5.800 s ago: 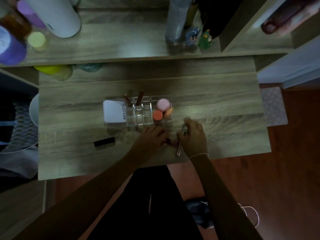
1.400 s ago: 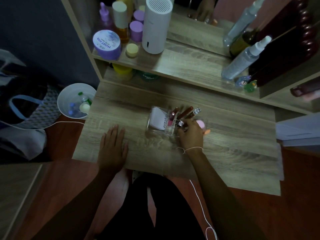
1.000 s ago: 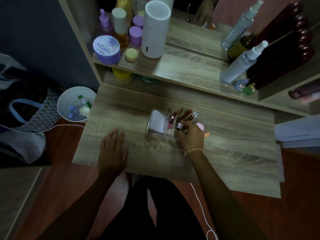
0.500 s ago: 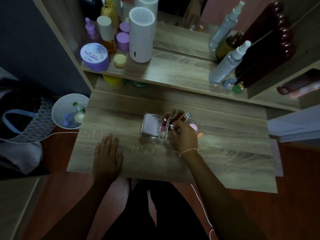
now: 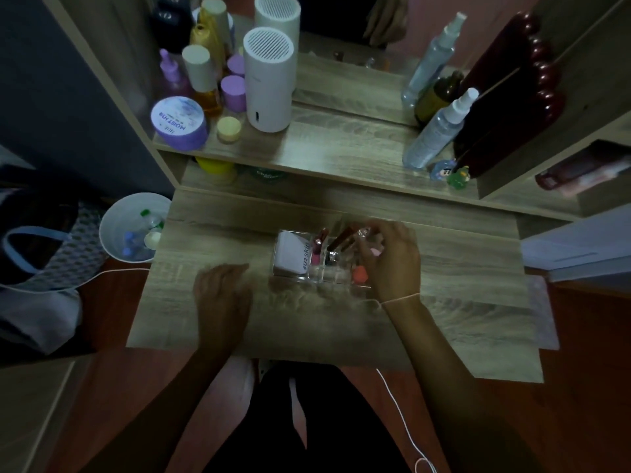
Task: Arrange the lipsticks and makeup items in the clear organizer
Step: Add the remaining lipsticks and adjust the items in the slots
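Note:
The clear organizer (image 5: 316,279) stands mid-table. It holds a white box (image 5: 290,256) at its left end, a pink lipstick (image 5: 317,251) and dark red lipsticks (image 5: 341,238) standing in the middle slots, and a silver-capped tube (image 5: 364,231). An orange round item (image 5: 359,274) lies at the front right, and a pink round item (image 5: 376,252) shows partly under my fingers. My right hand (image 5: 396,261) bends over the organizer's right end; whether it grips anything is hidden. My left hand (image 5: 222,295) rests on the table left of the organizer, holding nothing.
The wooden table (image 5: 461,312) meets a raised shelf (image 5: 341,155) carrying a white cylinder (image 5: 269,80), a purple jar (image 5: 179,122), spray bottles (image 5: 438,129) and small figurines (image 5: 450,172). A white bin (image 5: 131,227) stands on the floor to the left. A white cable (image 5: 406,428) trails below.
My right hand has shifted from the middle slots to the organizer's right end. My left hand has slid right, closer to the organizer, with its fingers curling.

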